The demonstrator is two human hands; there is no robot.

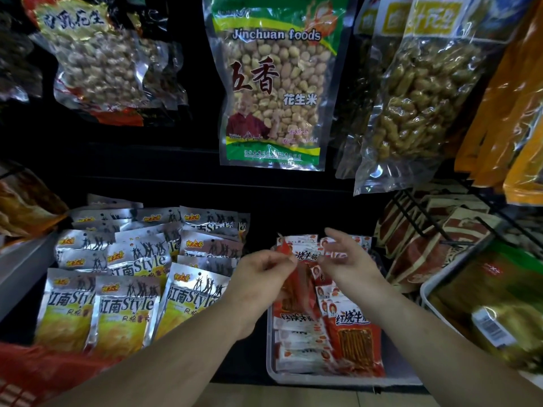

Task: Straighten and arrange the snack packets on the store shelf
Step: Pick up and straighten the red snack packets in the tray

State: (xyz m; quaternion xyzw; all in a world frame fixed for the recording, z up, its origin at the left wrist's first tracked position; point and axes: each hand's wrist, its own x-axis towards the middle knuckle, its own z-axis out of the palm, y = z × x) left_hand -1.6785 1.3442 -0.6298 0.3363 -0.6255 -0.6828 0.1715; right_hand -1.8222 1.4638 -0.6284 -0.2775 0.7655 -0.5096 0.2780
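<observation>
So both hands are over the grey tray [338, 381] at the lower middle of the shelf. The left hand [258, 277] pinches a red packet [298, 289] by its upper left corner, fingers curled in tight. The packet is lifted off the stack and tilted, with its lower end pointing down into the tray.

The right hand [352, 262] is just beside the packet's top edge, loosely spread with the index finger [333, 234] sticking up. That part is blurry, so I can't tell if it's actually gripping the packet or only touching it.

The other red-and-white packets [302, 339] lie flat in the tray in two rows. They sit close to the front rim and the left wall.

Room-wise, there's a dark strip of bare shelf [261, 227] between the tray and the silver packets [126, 306], which overlap in rows on the left.

The right side is tighter: a wire rack [417, 218] of brown-red packs leans in just past the right hand, with a white bin [425, 292] near the forearm.

A hanging peanut bag [276, 89] has its bottom edge well above the hands.
</observation>
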